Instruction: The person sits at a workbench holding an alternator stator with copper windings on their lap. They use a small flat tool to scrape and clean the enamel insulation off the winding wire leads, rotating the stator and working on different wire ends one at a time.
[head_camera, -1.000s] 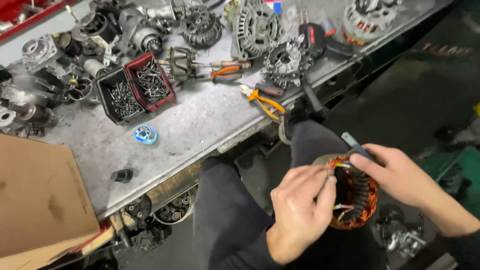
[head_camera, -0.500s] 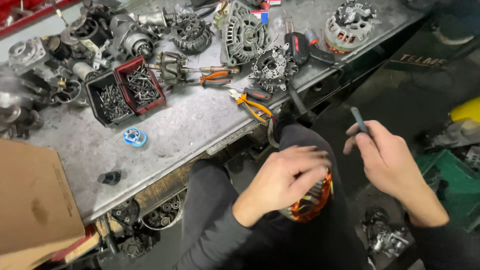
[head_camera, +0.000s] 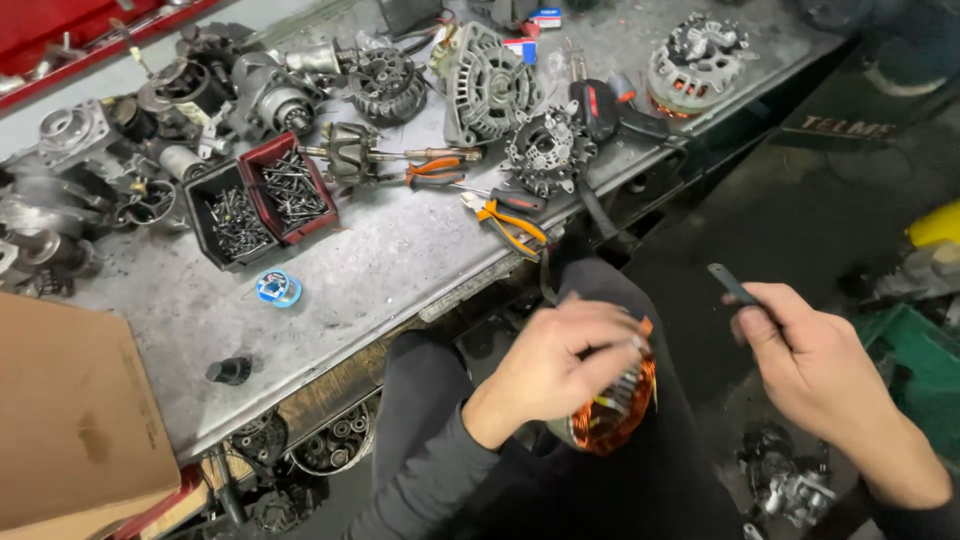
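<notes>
Bench: grey metal worktop (head_camera: 400, 260), scratched and dusty, crowded along its far side with alternator parts.
Left hand (head_camera: 560, 365): palm down over the stator (head_camera: 615, 415), fingers curled round its upper rim, clamped on it.
Stator: ring with copper-orange windings, resting on the person's lap in dark trousers, just off the bench's near edge.
Right hand (head_camera: 810, 360): well apart from the left, raised to the right of the stator, fingers pinched on a thin dark tool (head_camera: 735, 285) that points up and left.
Bench items: orange-handled pliers (head_camera: 510, 220) near the edge; two bins of screws (head_camera: 260, 200), one black, one red; small blue ring (head_camera: 275, 288); alternator housing (head_camera: 490, 85).
Near left: cardboard box (head_camera: 75, 420) on the bench corner.
</notes>
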